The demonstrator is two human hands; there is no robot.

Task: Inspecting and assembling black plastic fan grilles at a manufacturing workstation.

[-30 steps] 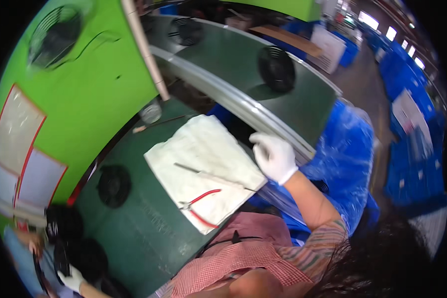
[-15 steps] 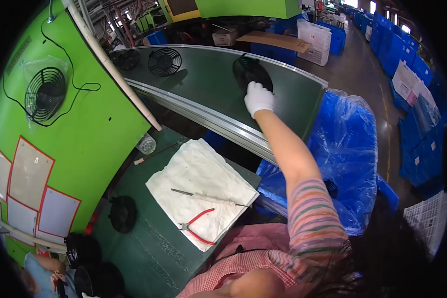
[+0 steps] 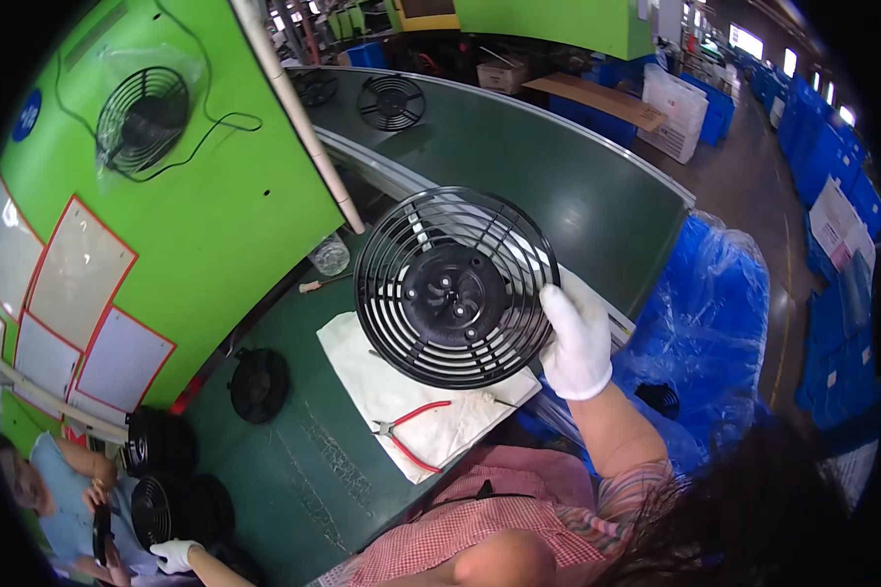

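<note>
The right hand [image 3: 578,342], in a white glove, pinches the right rim of a black round grille [image 3: 455,293] between thumb and fingers. That grille is held up above a white cloth [image 3: 347,344] on the green counter [image 3: 294,474], its open rings and solid hub facing the camera, and it hides part of the cloth and of the conveyor edge behind. The left hand [image 3: 176,556], also gloved in white, is at the lower left, just beside a pile of black grilles [image 3: 171,509]; whether its fingers grip anything I cannot tell. On the cloth lie red-handled pliers [image 3: 386,428], their 2 handles spread apart. A smaller dark round part [image 3: 259,384] sits on the counter left of the cloth, and a clear cup [image 3: 330,256] stands near the back. Beyond runs a green conveyor belt [image 3: 548,210], with 2 more grilles [image 3: 392,103] toward its far left. A bin lined with blue plastic [image 3: 705,308] is at the right. Another grille [image 3: 152,117] hangs in clear plastic on the green wall [image 3: 230,201]. At the far left, a co-worker [image 3: 64,479] in light blue holds a dark object.
</note>
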